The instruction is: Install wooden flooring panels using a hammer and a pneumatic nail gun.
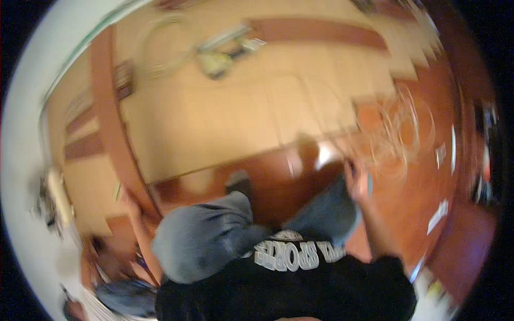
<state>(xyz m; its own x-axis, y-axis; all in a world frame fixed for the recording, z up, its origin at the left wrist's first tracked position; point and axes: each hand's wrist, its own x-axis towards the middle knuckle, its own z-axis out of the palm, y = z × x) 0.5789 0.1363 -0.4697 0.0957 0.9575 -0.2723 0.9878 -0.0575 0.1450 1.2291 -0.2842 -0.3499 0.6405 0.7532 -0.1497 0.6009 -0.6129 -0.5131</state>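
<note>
The picture is smeared by motion. My left hand (129,203) is beside a long reddish-brown plank (111,115) that runs away from me on the left. A small yellowish thing (117,190) shows at its fingertips; whether the hand holds it is unclear. Over my right knee is my right hand (358,183), its fingers blurred, with a dark patch between them that I cannot make out. In front of my knees spreads a light wood-coloured floor (230,123), its straight near edge meeting a glossy reddish-brown floor (267,179).
Loops of pale cord (401,131) lie to the right. A yellow-and-dark tool (217,63) rests farther ahead, near another brown plank (321,35). Another person (120,291) is close at my lower left. A pale wall (27,107) bounds the left side.
</note>
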